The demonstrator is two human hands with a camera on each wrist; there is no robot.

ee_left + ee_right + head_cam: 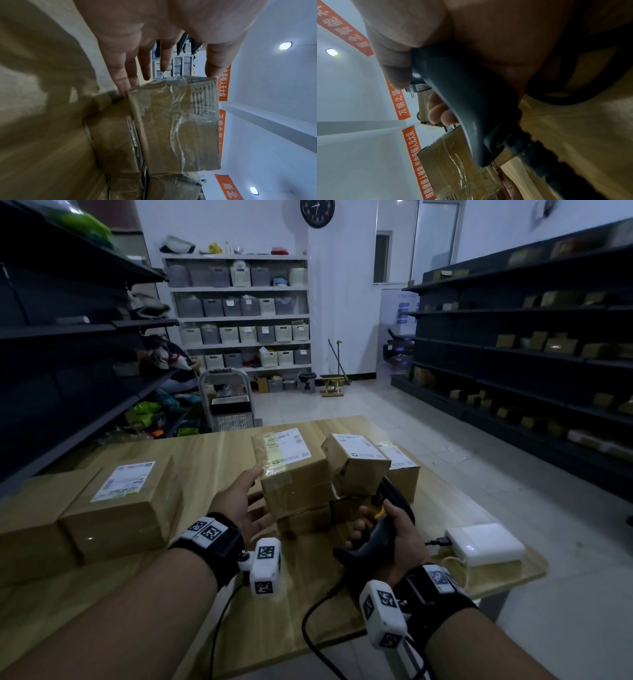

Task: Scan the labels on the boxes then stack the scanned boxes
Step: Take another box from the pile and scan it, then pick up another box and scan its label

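A taped cardboard box [291, 474] with a white label on top sits on a flatter box [308, 520] mid-table. My left hand [251, 496] lies against its left side with straight, spread fingers; in the left wrist view the thumb and fingertips [125, 86] touch the box's [180, 124] near edges. My right hand [376, 525] grips a black barcode scanner [394, 501] by its handle [471, 108], its head pointing at the boxes. A smaller labelled box [356, 463] leans tilted to the right of the taped one. Another labelled box [400, 470] stands behind it.
Two big boxes [126, 505] stand side by side on the wooden table [212, 460] at the left. A white device [484, 542] with a cable lies near the table's right edge. The scanner's cord [315, 631] hangs off the front. Dark shelves flank both sides.
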